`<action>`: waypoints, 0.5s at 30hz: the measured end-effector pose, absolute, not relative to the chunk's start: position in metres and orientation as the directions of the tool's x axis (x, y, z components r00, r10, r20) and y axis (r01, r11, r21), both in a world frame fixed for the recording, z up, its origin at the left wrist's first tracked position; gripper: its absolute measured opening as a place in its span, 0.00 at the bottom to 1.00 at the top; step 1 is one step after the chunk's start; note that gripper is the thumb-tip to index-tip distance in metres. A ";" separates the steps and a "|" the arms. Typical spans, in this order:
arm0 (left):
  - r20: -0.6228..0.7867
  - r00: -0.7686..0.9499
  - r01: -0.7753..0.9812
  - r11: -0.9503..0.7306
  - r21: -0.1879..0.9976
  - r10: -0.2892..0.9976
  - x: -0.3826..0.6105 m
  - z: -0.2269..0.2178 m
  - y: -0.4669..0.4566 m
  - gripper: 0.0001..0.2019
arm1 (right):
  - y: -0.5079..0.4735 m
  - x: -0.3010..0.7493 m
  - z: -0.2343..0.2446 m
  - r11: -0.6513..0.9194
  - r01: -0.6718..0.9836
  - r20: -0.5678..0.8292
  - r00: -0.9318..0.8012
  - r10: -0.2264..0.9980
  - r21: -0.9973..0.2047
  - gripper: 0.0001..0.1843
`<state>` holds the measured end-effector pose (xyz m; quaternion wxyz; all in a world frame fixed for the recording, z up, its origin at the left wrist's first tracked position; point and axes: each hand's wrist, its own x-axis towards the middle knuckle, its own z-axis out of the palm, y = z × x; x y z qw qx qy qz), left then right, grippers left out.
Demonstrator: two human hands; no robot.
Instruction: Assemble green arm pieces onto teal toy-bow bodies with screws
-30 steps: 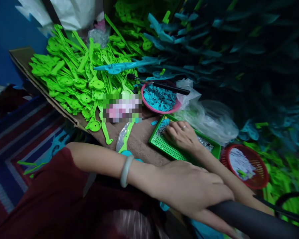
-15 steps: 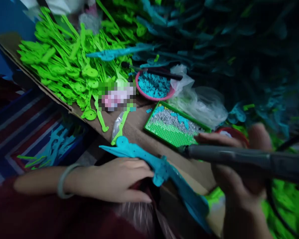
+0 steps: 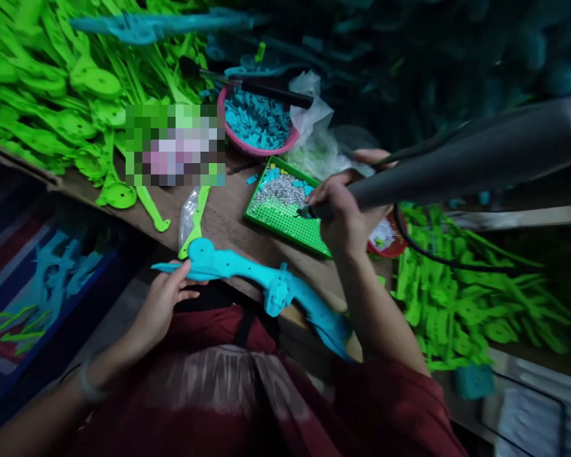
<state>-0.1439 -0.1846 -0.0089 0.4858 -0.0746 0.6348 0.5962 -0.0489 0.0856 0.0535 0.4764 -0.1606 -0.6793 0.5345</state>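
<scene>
Clear plastic [image 3: 318, 120] beside a pink bowl [image 3: 261, 152]; red basket [image 3: 400, 244] holding white pieces [image 3: 379, 232]

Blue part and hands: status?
Left hand gripping blue part near pointed end. Right hand holding dark tool, tip seemingly over green tray. Possibly obstructing: lime piece beside round end.

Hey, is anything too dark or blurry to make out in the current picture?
In the head view, deep shadow swallows detail at upper right; in the head view, the dark grey cylindrical tool blurs toward its outer end, while the curved turquoise plastic piece looks clearer; in the head view, pixelation masks something left of the round pink plastic bowl.
</scene>
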 end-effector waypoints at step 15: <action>-0.871 -0.371 -0.762 0.431 0.484 0.322 -0.146 -0.014 -0.198 0.35 | 0.104 -0.060 -0.010 0.444 -0.226 0.498 -0.383 0.778 -0.867 0.10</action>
